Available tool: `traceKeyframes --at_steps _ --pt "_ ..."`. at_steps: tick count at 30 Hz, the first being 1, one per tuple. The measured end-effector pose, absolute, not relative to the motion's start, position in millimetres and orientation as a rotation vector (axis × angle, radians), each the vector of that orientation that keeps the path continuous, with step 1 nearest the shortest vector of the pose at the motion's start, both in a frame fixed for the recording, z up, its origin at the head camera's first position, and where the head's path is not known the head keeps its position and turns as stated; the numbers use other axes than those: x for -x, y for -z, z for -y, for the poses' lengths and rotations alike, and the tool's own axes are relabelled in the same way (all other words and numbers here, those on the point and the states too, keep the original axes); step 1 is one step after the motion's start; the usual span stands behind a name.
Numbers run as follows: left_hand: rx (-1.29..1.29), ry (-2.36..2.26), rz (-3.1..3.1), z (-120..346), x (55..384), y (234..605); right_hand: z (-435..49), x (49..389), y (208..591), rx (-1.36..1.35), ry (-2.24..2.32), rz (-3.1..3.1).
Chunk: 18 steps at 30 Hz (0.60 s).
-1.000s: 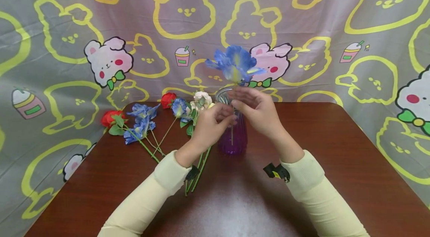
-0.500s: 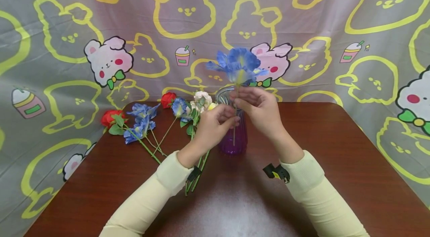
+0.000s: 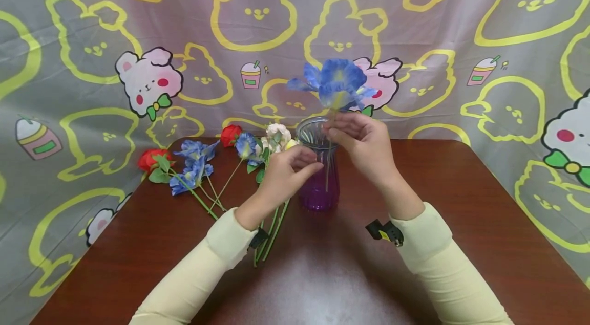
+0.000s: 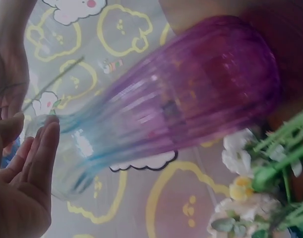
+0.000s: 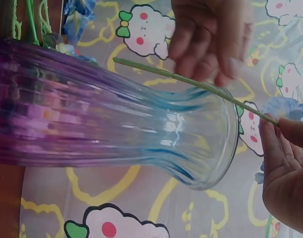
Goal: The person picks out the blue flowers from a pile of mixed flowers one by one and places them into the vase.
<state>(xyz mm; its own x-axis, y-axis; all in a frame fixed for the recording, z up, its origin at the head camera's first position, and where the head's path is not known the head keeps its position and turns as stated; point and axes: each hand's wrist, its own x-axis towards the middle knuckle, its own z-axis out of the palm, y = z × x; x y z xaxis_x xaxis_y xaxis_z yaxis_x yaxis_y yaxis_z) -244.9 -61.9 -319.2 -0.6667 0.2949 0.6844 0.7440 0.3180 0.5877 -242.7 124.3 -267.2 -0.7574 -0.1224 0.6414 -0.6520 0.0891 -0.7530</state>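
In the head view, my right hand (image 3: 372, 150) pinches the thin stem of an artificial blue flower (image 3: 340, 83) just below its bloom. The stem (image 5: 193, 83) slants across the outside of a ribbed glass vase (image 3: 318, 193), its lower end free in the right wrist view. Purple at the base, the vase (image 5: 87, 111) fades to a clear, flared rim and stands upright on the table. My left hand (image 3: 282, 172) is just left of the vase, fingers loosely bent, thumb apart, holding nothing. The left wrist view shows that hand (image 4: 27, 183) near the vase's neck.
Left of the vase lie red roses (image 3: 154, 160), blue flowers (image 3: 191, 174) and a pale bunch (image 3: 276, 136) whose green stems (image 3: 276, 233) run toward the front, partly under my left arm. A patterned cloth (image 3: 276, 2) hangs behind the brown table (image 3: 461, 222).
My right hand has moved right and slightly up with the blue flower. The left hand has drawn a little to the left, away from the stem, and more of the vase's rim shows.
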Motion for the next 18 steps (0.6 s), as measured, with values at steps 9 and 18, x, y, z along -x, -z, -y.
traceKeyframes --at_steps 9,18 --pt "0.821 1.187 2.231 78 249 329 -134 244 255 -0.736 -1.728 1.957" --pt "0.708 1.097 2.338 81 259 338 -144 248 235 -0.761 -1.705 1.896"
